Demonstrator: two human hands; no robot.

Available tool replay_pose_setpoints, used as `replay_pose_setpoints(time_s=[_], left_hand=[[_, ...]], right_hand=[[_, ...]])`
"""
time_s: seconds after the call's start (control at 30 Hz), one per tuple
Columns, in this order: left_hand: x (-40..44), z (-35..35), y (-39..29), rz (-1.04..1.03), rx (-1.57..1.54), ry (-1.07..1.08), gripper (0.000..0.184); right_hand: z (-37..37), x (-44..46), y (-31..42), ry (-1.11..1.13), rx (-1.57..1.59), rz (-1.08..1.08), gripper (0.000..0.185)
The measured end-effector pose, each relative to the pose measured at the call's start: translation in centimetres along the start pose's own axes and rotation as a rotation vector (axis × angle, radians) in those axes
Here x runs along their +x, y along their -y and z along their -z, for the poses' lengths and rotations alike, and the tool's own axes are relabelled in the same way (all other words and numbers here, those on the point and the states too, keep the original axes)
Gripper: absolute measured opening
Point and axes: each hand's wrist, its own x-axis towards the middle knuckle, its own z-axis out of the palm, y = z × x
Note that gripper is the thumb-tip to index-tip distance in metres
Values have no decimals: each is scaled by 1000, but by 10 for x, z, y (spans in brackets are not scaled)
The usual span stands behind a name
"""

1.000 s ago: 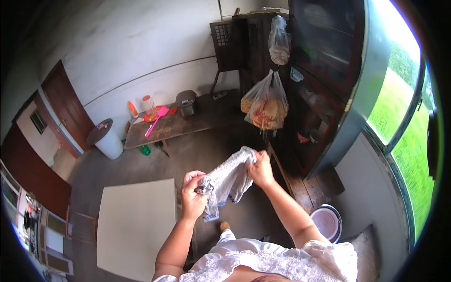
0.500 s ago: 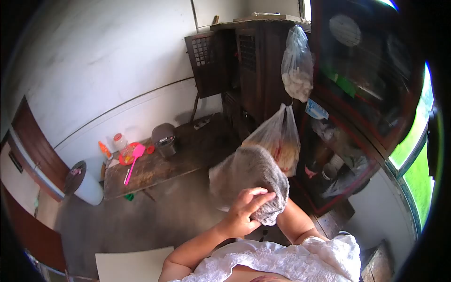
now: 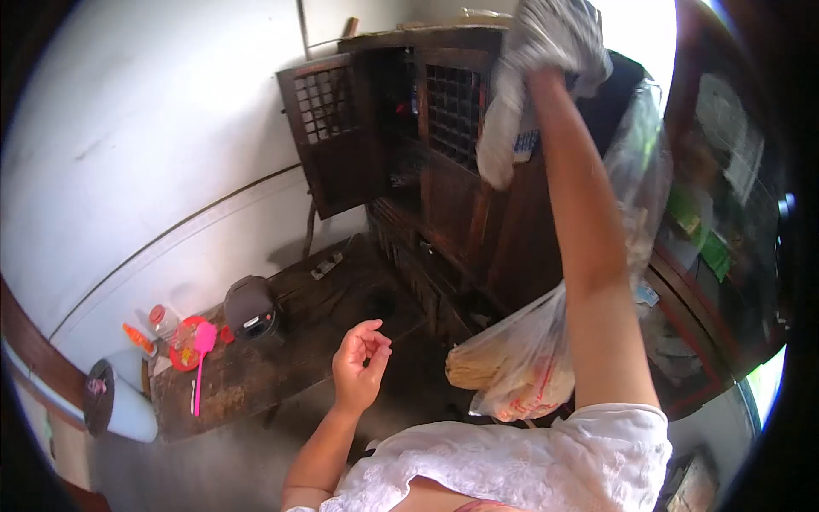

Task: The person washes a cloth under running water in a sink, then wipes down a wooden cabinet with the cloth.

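My right arm reaches up to the top of the dark wooden cabinet (image 3: 452,171). A grey cloth (image 3: 503,128), blurred by motion, is wrapped about my right hand (image 3: 554,64); the fingers are hidden under it. One end of the cloth dangles in front of the cabinet's side. My left hand (image 3: 360,367) hovers over the floor in front of the low wooden table, palm up, fingers loosely curled and holding nothing. Beside my right arm hang a clear plastic bag (image 3: 641,171) and a lower bag with packed food-like contents (image 3: 529,367).
One cabinet door (image 3: 328,136) stands open. A low wooden table (image 3: 230,384) bears a rice cooker (image 3: 252,307), a pink fly swatter (image 3: 203,341), a red plate (image 3: 183,357) and a jar (image 3: 166,322). A bin (image 3: 124,405) is at left, a glass-fronted cabinet (image 3: 725,213) at right.
My right hand has swung up with the cloth to the cabinet top. My left hand has let go of the cloth and moved left. The view has shifted toward the cabinet.
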Motion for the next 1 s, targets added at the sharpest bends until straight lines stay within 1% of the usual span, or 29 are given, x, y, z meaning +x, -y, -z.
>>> replay_pose_setpoints(time_s=[0.03,0.07,0.1,0.17,0.2,0.23,0.3,0.33,0.37,0.43,0.47,0.5,0.6,0.63,0.67,0.7,0.73,0.77,0.8,0.87,0.9,0.93,1.0], left_hand=[[19,5,17,12,-8,25,39],[38,7,32,51,-87,49,37],[56,8,47,94,-168,78,35],[93,12,76,158,-194,171,33],[109,16,87,212,-201,229,31],[127,21,97,191,-191,294,31],[164,37,117,212,-207,380,31],[182,43,124,217,-217,413,31],[201,50,130,209,-255,440,31],[227,75,146,203,-239,445,30],[238,92,154,195,-258,466,30],[248,106,162,220,-222,441,29],[264,153,202,335,-189,371,29],[265,171,219,407,-148,332,28],[269,184,235,473,-113,287,27],[273,195,244,482,-50,257,26],[274,206,249,501,18,227,26],[275,214,256,500,-45,203,25],[277,215,255,508,-48,203,25],[283,216,253,601,14,74,25],[281,218,270,599,-64,55,24],[280,215,271,594,-64,63,24],[286,198,270,586,-34,104,23]], right_hand=[[-19,15,-8,-18,-111,38,45],[-34,25,-16,-40,-222,80,45],[-48,27,-25,-76,-339,134,46],[-74,20,-47,-178,-627,280,47],[-81,9,-52,-173,-800,324,48],[-85,0,-56,-117,-958,322,48],[-82,-28,-36,507,-992,-81,53],[-88,-41,-25,896,-1066,-397,58],[-95,-97,-42,739,-966,-323,62],[-99,-192,-51,714,-801,-400,59],[-114,-234,-69,323,-502,-153,42],[-117,-231,-65,315,-525,-140,42],[-118,-216,-46,491,-942,-127,25],[-118,-211,-38,549,-1078,-140,21],[-118,-161,-6,553,-1051,-333,25],[-124,-161,-61,300,-840,-353,32],[-130,-160,-114,62,-608,-315,42],[-124,-114,-83,65,-539,-202,45],[-135,-93,-76,73,-542,-203,45],[-164,-61,-66,124,-475,-256,49],[-178,-48,-63,142,-445,-281,51],[-193,-37,-64,158,-416,-307,53],[-248,-30,-97,-68,-72,212,50]])
